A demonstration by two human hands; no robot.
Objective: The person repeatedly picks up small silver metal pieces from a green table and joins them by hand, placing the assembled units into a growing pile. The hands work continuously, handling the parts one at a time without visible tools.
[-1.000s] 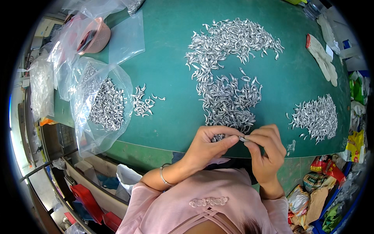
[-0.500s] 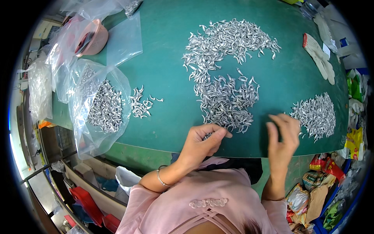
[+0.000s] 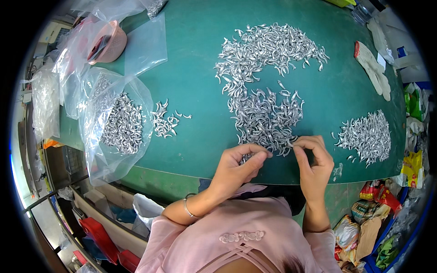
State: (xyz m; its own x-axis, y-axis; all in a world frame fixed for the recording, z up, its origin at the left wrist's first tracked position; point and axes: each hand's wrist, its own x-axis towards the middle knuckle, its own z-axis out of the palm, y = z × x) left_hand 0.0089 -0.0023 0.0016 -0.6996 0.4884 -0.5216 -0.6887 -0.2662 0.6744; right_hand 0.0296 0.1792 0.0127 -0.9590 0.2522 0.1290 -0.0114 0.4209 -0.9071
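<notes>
A: Entry. Small curved silver metal pieces, big pile (image 3: 266, 113) mid-table on the green table (image 3: 191, 77). Its near edge lies right at the hands.

B: Left hand (image 3: 239, 166)?

A: Fingers curled together over a small clutch of the pieces; a few show under the fingertips. Right hand (image 3: 314, 157): thumb and forefinger pinched on the pile's near edge; whether one piece is in the pinch, cannot tell.

B: Surroundings?

A: Smaller pile (image 3: 366, 136) to the right, a little group (image 3: 165, 123) to the left beside an open clear bag (image 3: 116, 127) of the same parts. Pink bowl (image 3: 109, 43) far left, glove (image 3: 373, 68) far right.

B: Handling note?

A: Judgement: take one piece per pinch from the pile's loose fringe, where hooks tangle least, and keep the left hand cupped so nothing spills.
</notes>
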